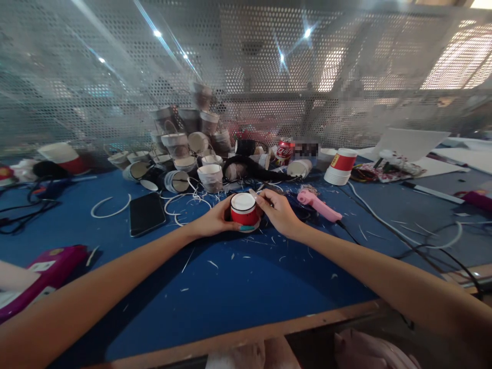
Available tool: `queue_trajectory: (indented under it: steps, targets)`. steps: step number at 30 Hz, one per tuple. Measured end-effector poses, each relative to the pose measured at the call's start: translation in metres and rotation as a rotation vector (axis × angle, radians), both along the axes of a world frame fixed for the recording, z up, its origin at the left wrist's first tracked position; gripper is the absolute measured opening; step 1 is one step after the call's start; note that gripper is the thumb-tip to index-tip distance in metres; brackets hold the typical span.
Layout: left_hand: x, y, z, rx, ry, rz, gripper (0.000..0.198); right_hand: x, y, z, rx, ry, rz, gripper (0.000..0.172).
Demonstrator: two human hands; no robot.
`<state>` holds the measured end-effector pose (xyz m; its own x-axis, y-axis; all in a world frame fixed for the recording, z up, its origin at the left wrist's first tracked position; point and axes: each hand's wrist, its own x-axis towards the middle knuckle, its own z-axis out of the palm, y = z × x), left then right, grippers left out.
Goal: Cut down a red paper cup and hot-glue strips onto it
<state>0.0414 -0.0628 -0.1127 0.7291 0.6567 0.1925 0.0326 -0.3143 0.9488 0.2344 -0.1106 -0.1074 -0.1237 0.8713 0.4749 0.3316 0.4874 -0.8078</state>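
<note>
A red paper cup [243, 209] stands in the middle of the blue table, its white round end facing up with a thin dark line around the rim. My left hand [219, 215] is wrapped around the cup's left side, the thumb across its front. At the cup's right rim, my right hand [277, 209] has its fingers pinched together. A small pale tip shows by those fingers, but what they hold is hidden. Just right of this hand lies a pink hot glue gun [321, 205]. White cord pieces [192, 200] lie behind my left hand.
Small bucket-like cups [180, 146] are heaped at the back, before a perforated metal screen [253, 61]. A black phone [147, 213] lies left; a magenta object [57, 264] is nearer. Stacked red-and-white paper cups [342, 165] and a red can [283, 151] stand right. White scraps litter the table [230, 287].
</note>
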Motion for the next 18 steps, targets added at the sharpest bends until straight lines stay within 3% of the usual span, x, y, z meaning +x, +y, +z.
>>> queue_trajectory:
  steps: [6, 11, 15, 18]
  targets:
    - [-0.001, -0.001, 0.002, -0.078, -0.034, 0.02, 0.071, 0.006, -0.002, 0.002, 0.062, -0.119, -0.263, 0.033]
    - [0.002, -0.008, 0.008, -0.006, 0.078, 0.089, 0.07, 0.015, -0.006, 0.021, 0.047, -0.53, -0.602, 0.032]
    - [0.003, -0.01, 0.01, -0.034, 0.066, 0.14, 0.074, 0.028, -0.013, 0.042, -0.152, -0.904, -0.878, 0.041]
    - [0.004, -0.009, 0.011, -0.088, -0.025, 0.208, 0.071, 0.041, -0.015, 0.051, -0.318, -1.01, -0.977, 0.053]
